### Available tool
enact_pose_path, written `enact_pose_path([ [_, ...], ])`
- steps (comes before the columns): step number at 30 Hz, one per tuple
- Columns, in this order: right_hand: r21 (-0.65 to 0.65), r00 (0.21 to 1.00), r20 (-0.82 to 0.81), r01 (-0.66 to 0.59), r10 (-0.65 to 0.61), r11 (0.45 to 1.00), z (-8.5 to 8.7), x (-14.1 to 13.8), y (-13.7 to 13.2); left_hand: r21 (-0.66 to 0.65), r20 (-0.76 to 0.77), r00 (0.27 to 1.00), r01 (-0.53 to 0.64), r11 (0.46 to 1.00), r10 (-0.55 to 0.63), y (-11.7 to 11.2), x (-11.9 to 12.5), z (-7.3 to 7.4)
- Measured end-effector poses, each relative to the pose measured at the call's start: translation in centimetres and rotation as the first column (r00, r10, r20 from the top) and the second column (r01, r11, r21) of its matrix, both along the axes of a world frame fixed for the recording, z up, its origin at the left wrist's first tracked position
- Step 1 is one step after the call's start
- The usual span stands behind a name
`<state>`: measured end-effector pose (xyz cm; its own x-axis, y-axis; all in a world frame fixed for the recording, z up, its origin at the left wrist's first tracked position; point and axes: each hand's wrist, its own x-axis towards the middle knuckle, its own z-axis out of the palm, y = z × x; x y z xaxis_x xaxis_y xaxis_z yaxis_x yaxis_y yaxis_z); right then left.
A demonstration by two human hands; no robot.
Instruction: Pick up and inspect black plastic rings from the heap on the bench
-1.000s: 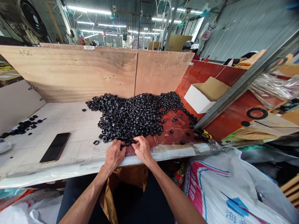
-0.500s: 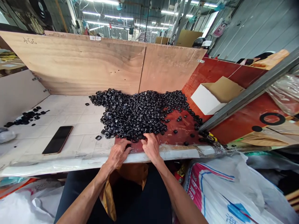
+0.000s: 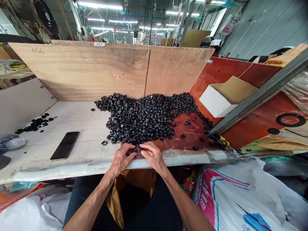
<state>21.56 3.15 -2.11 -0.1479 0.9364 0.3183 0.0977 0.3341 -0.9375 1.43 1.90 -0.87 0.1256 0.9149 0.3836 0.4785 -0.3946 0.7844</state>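
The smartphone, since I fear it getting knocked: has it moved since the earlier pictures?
No: the smartphone keeps its place against the white tabletop's front edge; only the view shifted.

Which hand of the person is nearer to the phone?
Left. The left hand is to the right of the phone; the right hand is farther right, beyond the left one.

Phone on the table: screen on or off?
Looks off: the phone lies face up, left of the left hand, its screen plain black with nothing lit.
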Motion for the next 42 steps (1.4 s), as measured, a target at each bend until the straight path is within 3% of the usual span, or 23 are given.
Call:
enact_pose_path([
  [5, -0.074, 0.997, -0.072, 0.035, -0.041, 0.997, 0.0, -0.8, -0.5, 0.039, 0.028, 0.999, 0.040, 0.998, -0.041, 0.2, -0.2, -0.3],
  [10, 0.140, 0.999, 0.029, -0.016, 0.012, 0.990, 0.7, -1.3, -0.8, 0.031, 0.004, 0.997, 0.080, 0.996, -0.080, 0.0, -0.2, -0.3],
  [13, 0.199, 0.996, 0.077, 0.019, -0.035, 0.980, 0.7, -1.5, -1.0, -0.070, 0.110, 0.990, 0.096, 0.993, -0.088, -0.3, -0.2, -0.4],
  [16, 0.192, 0.994, 0.093, 0.034, -0.053, 0.981, 0.5, -1.5, -1.1, -0.097, 0.160, 0.982, 0.119, 0.988, -0.103, -0.4, -0.2, -0.6],
  [20, 0.179, 0.995, 0.099, 0.000, -0.018, 0.984, 0.3, -1.2, -1.3, -0.004, 0.099, 0.986, 0.137, 0.991, -0.136, -0.3, -0.4, -0.4],
  [25, 0.131, 0.992, 0.095, 0.067, -0.080, 0.989, -0.3, -1.7, -1.2, 0.040, 0.087, 0.979, 0.180, 0.983, -0.183, -0.1, -0.5, -0.3],
  [30, 0.125, 0.983, 0.162, 0.065, -0.085, 0.990, 0.3, -1.8, -1.4, 0.060, 0.106, 0.974, 0.194, 0.979, -0.199, 0.0, -0.6, -0.6],
  [34, 0.210, 0.967, 0.243, 0.021, -0.073, 0.977, 0.8, -1.7, -1.4, 0.029, 0.129, 0.975, 0.178, 0.984, -0.181, 0.0, -0.6, -0.6],
  [39, 0.341, 0.915, 0.334, 0.105, -0.225, 0.934, 0.5, -2.2, -1.0, -0.041, 0.133, 0.975, 0.186, 0.982, -0.179, -0.3, -0.7, -0.5],
  [42, 0.357, 0.919, 0.337, 0.078, -0.206, 0.931, 0.7, -2.2, -1.2, -0.047, 0.143, 0.977, 0.167, 0.985, -0.159, -0.4, -0.7, -0.7],
])
